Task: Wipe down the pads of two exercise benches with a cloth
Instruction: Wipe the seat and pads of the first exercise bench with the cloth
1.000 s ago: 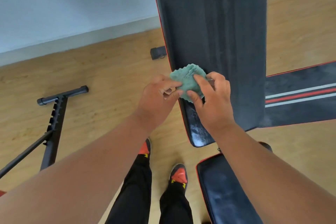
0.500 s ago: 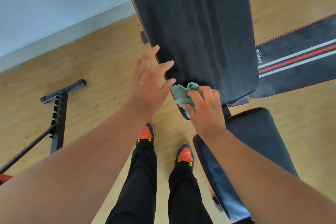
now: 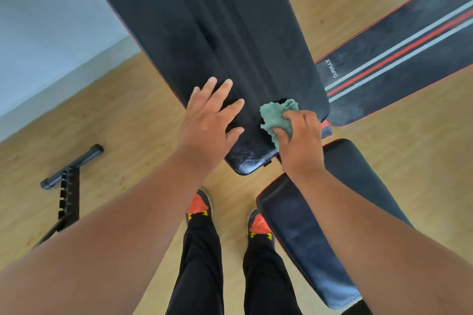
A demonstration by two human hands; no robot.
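Cloth bunched under curled right hand fingers; left hand spread flat on back pad.

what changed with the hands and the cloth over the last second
The left hand let go of the green cloth and now lies flat, fingers spread, on the back pad. The right hand kept gripping the cloth and carried it right, across the pad's lower end. The seat pad stayed untouched.

"XYWang" on striped bench pad
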